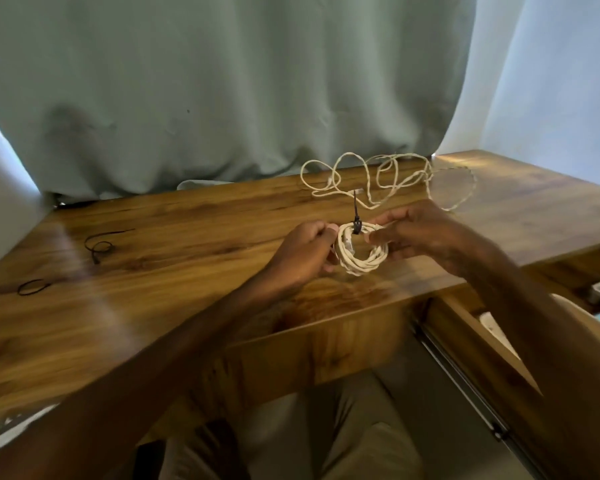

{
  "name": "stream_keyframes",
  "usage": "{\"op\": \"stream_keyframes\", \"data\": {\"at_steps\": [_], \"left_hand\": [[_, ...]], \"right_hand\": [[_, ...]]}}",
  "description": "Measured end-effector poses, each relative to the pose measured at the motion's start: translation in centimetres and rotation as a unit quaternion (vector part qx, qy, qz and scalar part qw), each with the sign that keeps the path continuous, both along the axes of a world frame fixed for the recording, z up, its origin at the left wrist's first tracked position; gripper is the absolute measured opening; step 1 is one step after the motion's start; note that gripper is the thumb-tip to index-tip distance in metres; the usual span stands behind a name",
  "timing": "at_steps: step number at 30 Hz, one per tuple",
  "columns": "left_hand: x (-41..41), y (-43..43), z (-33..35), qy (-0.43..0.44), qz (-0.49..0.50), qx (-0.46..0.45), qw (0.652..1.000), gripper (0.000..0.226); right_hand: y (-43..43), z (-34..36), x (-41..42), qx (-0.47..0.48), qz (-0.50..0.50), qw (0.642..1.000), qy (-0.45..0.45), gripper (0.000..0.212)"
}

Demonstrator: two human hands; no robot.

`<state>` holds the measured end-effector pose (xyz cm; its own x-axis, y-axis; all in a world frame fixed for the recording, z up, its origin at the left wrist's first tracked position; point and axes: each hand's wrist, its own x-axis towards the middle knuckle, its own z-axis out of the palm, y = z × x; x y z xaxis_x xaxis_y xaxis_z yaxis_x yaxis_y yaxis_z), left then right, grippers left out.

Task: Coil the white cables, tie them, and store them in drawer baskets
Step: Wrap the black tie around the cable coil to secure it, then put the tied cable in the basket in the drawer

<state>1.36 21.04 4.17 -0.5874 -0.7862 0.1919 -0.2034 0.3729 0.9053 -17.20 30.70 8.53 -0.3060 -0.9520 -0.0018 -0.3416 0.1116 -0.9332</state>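
A grey-green curtain (222, 81) hangs behind the coil (361, 259), along the far edge of the wooden counter (174, 299). Just behind the coil, a loose white cable (388, 178) lies in messy loops on the counter, close to the back of the right hand (420, 233). Far to the left of the coil lie a loose black tie (99, 244) and a second loose black tie (32, 287), well apart from both hands. The rest of that side is bare wood with lots of room. The front edge of the counter runs just below the coil. Lower and to the right of the coil, a drawer (465, 327) is pulled out, but what is inside is too blurry to tell. The coil is a small round bundle of white cable. A black tie (355, 225) wraps its top, with its tail sticking straight up. The grip of the left hand (302, 251) pinches the coil's left side. The right hand's grip holds the right side with curled fingers. The coil sits between the two hands.
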Motion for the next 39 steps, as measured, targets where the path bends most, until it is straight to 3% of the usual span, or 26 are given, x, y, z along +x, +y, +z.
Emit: {"op": "stream_keyframes", "data": {"at_steps": [3,8,14,19,23,32,39], "left_hand": [[-1.4,1.8,-0.2,0.005,-0.013,-0.021,1.0,0.03],[-4.2,5.9,-1.7,-0.063,-0.031,-0.254,0.965,0.018],[-8.7,10.4,-4.1,-0.067,-0.097,-0.357,0.927,0.019],[-11.9,12.1,-5.0,-0.07,-0.119,-0.363,0.922,0.018],[-13.6,12.7,-5.9,-0.074,-0.129,-0.364,0.919,0.012],[-14.8,12.8,-7.3,-0.109,-0.139,-0.357,0.917,0.016],[-15.1,12.6,-7.5,-0.12,-0.134,-0.36,0.916,0.016]], "right_hand": [[2.8,0.8,-1.5,0.007,-0.016,1.0,0.02,0.026],[7.2,1.1,-5.5,0.102,-0.043,0.99,0.086,0.029],[10.1,1.7,-9.9,0.173,-0.038,0.964,0.196,0.019],[13.2,0.4,-13.6,0.254,-0.025,0.949,0.183,0.022],[15.1,-3.4,-16.0,0.344,0.0,0.908,0.237,0.026],[15.5,-9.9,-16.6,0.391,0.061,0.861,0.321,0.027],[14.7,-10.8,-16.4,0.37,-0.005,0.885,0.283,0.021]]}}
